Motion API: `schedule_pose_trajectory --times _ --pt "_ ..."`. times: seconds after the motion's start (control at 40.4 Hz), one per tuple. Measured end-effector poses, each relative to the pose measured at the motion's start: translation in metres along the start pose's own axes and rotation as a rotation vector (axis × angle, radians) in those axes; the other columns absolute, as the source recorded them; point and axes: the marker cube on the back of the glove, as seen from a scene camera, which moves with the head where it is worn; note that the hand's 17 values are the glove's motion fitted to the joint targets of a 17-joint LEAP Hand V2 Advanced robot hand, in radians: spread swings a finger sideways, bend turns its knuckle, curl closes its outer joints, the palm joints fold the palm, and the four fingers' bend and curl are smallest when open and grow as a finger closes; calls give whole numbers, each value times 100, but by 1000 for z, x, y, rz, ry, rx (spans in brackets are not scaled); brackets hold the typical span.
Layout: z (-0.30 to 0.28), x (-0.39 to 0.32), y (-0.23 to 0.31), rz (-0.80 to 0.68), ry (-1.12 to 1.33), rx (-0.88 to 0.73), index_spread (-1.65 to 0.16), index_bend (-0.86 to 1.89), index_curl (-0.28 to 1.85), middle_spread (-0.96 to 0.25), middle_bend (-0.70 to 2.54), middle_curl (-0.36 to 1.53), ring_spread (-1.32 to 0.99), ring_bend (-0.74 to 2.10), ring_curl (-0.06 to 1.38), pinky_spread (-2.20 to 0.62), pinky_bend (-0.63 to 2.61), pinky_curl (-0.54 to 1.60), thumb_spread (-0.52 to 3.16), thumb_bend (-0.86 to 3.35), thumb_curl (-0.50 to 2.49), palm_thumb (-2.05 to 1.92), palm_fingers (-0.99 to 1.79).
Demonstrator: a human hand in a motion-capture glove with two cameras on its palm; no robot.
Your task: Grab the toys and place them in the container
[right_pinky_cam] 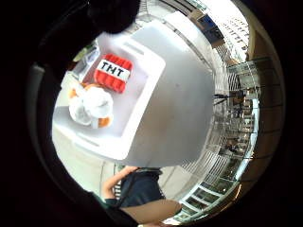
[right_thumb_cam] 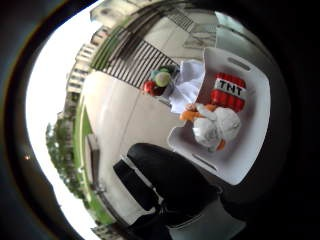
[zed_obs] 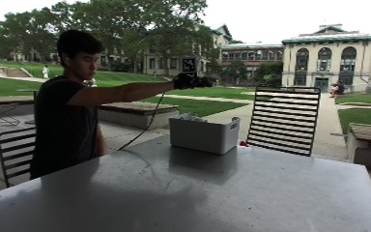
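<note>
- Smooth grey table (zed_obs: 192, 193) outdoors, bearing rectangular white plastic container (zed_obs: 204, 134).
- Inside: blocky red TNT plush (right_pinky_cam: 113, 72), rounded white-and-orange plush (right_pinky_cam: 91, 106).
- Gloved right hand (zed_obs: 189, 80) above; finger state unclear.

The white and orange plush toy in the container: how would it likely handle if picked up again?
The plush toy looks rounded and stuffed, so it is probably soft and light for its size. It slumps against the TNT block in the white container, so it would likely squash under fingers and not roll far.
</note>
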Motion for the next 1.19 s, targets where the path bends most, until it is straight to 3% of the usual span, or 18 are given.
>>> schedule_pose_trajectory --times 0.198,0.371,0.545,0.693,0.817,0.941,1.188 --pt "-10 37 26 -60 -28 47 -30 16 33 -4 24 51 -8 35 34 -2 81 28 101 -11 32 -16 -12" --pt "-20 81 46 63 -90 26 -28 16 34 -3 24 50 -10 33 34 -4 70 25 105 -10 26 -14 -7" --pt "-26 101 88 181 76 15 -26 18 35 -2 22 49 -13 30 33 -4 64 24 108 -9 22 -13 -4" --pt "-27 161 130 222 72 46 -26 17 36 -2 21 48 -14 28 33 -5 61 24 110 -9 19 -13 -4" --pt "-23 191 171 102 -27 80 -25 19 37 -2 20 47 -15 27 33 -6 59 24 112 -8 18 -11 -2" --pt "-6 234 198 335 60 86 -23 26 40 -1 18 46 -17 24 33 -8 54 24 115 -7 17 -10 -1" --pt "26 284 246 421 83 95 -21 25 43 -2 19 44 -21 20 33 -10 51 25 119 -6 15 -9 -2"
